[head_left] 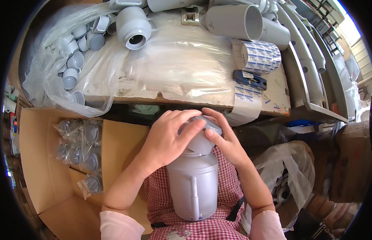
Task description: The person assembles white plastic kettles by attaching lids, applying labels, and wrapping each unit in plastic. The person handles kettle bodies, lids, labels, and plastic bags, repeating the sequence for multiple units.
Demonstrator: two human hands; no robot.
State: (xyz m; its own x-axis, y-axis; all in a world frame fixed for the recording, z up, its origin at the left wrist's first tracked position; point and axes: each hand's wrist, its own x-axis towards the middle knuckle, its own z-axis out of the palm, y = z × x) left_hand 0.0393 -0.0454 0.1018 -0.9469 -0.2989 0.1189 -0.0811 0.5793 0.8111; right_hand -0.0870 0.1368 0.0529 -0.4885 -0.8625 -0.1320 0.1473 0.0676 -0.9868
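On my lap, against a red checked apron (pixel 230 188), rests a silver-grey jug (pixel 192 176) with its handle towards me and its neck pointing away. My left hand (pixel 170 138) curls round the left side of the grey cap (pixel 200 144) at the jug's top end, thumb across it. From the other side my right hand (pixel 226 138) grips the same cap, its thumb meeting the left thumb near the top. Fingers cover much of the cap, so how it sits on the neck is partly hidden.
Ahead is a plastic-covered bench (pixel 178 64) with a grey jug body (pixel 134 28), a label roll (pixel 262 56) and a blue tool (pixel 250 80). A bag of grey cups (pixel 76 60) stands left, above a carton (pixel 42 160) of wrapped pieces. A lined bin (pixel 290 168) stands right.
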